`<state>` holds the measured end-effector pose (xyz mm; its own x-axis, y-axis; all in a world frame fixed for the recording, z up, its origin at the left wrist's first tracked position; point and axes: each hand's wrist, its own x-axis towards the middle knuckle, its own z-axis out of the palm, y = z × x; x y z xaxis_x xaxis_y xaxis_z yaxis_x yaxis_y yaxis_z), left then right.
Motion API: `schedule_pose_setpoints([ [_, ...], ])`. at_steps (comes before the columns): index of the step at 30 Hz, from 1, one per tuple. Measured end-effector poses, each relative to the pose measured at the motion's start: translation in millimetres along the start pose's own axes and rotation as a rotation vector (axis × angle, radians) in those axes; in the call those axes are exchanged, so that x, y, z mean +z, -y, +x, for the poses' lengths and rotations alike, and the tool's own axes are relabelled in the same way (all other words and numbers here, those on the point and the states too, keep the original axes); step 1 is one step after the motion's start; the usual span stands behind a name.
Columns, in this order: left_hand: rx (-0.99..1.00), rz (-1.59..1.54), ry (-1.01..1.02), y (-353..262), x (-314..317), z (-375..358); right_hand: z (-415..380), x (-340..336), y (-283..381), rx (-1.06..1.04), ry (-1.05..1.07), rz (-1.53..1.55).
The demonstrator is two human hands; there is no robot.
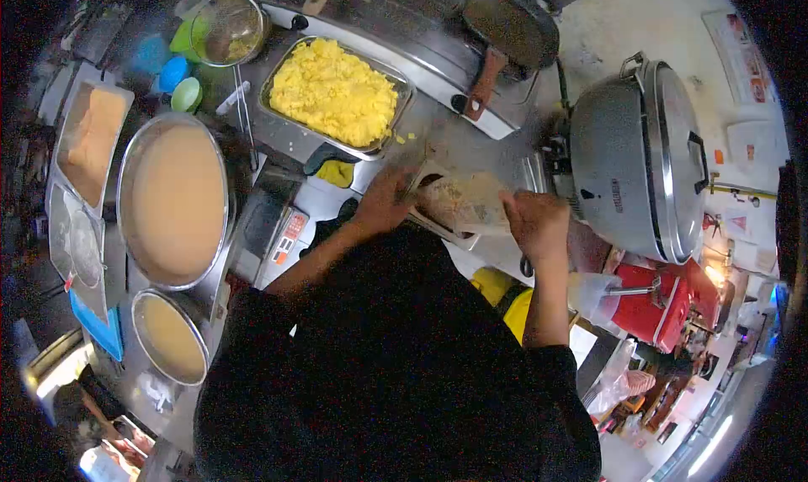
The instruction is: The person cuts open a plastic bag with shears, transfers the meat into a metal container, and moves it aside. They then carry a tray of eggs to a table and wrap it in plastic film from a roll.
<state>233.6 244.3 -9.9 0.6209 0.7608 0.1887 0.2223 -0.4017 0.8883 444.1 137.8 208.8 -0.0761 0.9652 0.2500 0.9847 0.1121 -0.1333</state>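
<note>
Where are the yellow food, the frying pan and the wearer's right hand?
Yellow food (332, 92), head view: middle of the heap.
Frying pan (512, 26), head view: round body.
Right hand (539, 221), head view: its middle.

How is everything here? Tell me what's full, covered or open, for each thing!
Right hand: closed, seemingly on a dark handle
Left hand: grip unclear
Pale thing between them: too blurry to tell
Tray: heaped with yellow food
Big bowl: holding pale liquid
Smaller bowl: holding yellowish liquid
Strainer: bits inside
Frying pan: uncovered
Big pot: lid on

Gap — tray (290, 119) to grey cooker (610, 162) | obstacle — pan handle (486, 82) jutting between
</note>
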Motion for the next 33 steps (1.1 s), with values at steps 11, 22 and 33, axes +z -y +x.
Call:
schedule_pose_setpoints([
  [11, 0.153, -0.185, 0.164, -51, -12, 22, -2, 9, 3, 0.111, -0.001, -0.21],
  [22, 0.025, -0.311, 0.174, -33, 14, 18, -116, 139, 3, 0.543, -0.357, 0.539],
  [33, 0.158, -0.478, 0.213, -100, -9, 39, -80, 98, 31, 0.75, -0.73, 1.119],
])
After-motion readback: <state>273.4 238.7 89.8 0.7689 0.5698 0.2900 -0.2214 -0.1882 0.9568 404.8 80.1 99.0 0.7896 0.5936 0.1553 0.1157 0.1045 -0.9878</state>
